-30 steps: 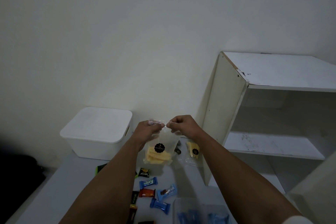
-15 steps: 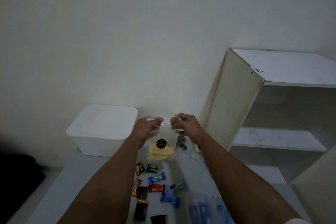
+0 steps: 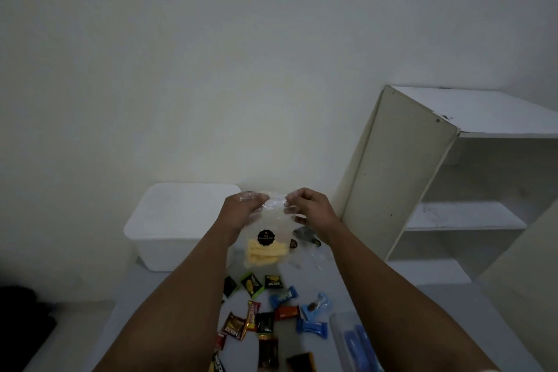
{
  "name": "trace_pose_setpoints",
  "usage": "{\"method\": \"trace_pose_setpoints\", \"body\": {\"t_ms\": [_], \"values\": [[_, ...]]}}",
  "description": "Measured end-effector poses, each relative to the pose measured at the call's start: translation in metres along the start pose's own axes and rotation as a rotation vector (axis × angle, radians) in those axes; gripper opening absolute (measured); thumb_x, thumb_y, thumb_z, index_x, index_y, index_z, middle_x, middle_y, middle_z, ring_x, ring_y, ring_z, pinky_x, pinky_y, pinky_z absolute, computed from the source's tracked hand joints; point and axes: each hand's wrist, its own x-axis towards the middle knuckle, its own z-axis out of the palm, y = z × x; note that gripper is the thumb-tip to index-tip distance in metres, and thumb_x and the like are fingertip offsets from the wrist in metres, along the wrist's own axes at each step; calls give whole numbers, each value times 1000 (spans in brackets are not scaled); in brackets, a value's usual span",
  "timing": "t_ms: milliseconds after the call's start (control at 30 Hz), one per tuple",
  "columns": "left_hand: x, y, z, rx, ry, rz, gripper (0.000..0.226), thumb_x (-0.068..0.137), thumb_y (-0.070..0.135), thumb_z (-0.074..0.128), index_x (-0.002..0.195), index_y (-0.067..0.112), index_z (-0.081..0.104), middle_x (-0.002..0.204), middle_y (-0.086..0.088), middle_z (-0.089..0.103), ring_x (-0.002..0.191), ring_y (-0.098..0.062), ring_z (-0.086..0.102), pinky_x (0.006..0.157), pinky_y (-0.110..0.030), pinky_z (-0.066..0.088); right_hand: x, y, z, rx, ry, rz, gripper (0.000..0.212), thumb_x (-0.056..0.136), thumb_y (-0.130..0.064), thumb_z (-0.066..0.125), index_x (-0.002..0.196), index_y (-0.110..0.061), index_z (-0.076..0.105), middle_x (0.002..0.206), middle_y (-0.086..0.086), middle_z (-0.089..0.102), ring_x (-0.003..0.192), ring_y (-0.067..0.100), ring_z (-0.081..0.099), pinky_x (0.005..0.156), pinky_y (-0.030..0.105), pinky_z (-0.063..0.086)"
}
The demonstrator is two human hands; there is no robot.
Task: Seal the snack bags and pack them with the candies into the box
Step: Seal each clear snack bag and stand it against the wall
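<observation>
Both grips on snack bag (image 3: 265,238), candies (image 3: 271,315) below.

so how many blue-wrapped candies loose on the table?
3: a blue-wrapped candy just below the held bag, a light-blue one to its right, and a darker blue one below that. Others may be hidden by the forearms.

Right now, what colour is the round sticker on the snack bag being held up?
Black, with small pale lettering: the sticker shows best in the head view.

Clear snack bag (image 3: 267,232) of yellow chips upright above scattered candies (image 3: 273,315); lidded white box (image 3: 178,220) behind-left.
</observation>
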Motion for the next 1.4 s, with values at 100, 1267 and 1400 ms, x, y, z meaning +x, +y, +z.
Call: {"method": "trace_pose_setpoints", "body": {"t_ms": [100,1267,1400], "values": [[-2,0,-19,7,-28,-16,33,79,30,84,105,11,78,98,-4,78,85,-14,69,78,-27,54,-5,-1,20,4,28,-15,9,93,-13,66,84,-12,65,87,6,73,81,19,72,78,38,49],[-8,13,-33,60,-106,-7,17,90,25,74,98,11,79,89,-7,73,82,-18,65,83,-36,57,-11,-3,46,-4,28,-44,9,88,-22,74,91,-13,74,87,4,73,81,16,70,78,33,54],[-4,13,-12,47,-102,-50,25,90,27,74,106,8,75,92,-6,72,79,-14,67,77,-30,57,-4,1,24,-5,27,-40,12,87,-22,76,88,-11,72,81,7,71,78,18,70,74,31,53]]}}
